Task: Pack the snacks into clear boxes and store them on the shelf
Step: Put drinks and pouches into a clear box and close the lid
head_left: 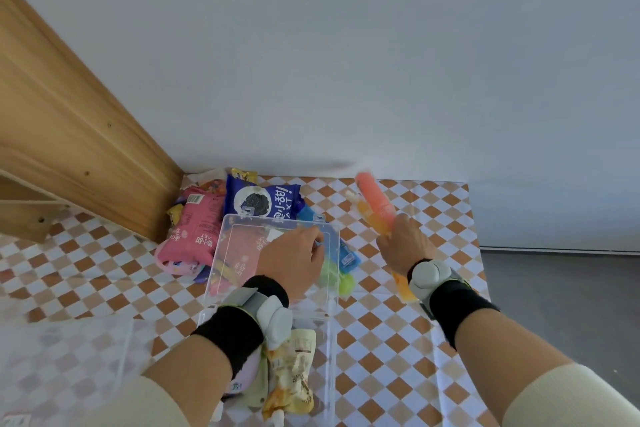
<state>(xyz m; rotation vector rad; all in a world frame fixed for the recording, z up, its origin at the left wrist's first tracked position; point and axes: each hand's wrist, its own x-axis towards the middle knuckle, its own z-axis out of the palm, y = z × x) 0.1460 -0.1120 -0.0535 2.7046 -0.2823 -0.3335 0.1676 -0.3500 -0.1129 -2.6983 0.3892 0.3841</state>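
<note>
A clear box [330, 350] stands open in front of me, with yellow and pale snack pouches [292, 374] inside. Its clear lid [228, 253] leans back over the snack pile. My left hand [294, 260] grips the lid near its top edge. My right hand [403, 246] holds up orange and pink jelly pouches [375, 204], blurred by motion, to the right of the lid. Behind the lid lie a pink snack bag [194, 232] and a dark blue snack bag [263, 199]. Green pouches [344, 281] show beside the lid.
A wooden shelf [76, 135] rises at the left, its side panel touching the snack pile. Another clear box [69, 357] sits at the lower left. The checkered tablecloth [398, 340] ends at the right, with grey floor [561, 305] beyond. A white wall is behind.
</note>
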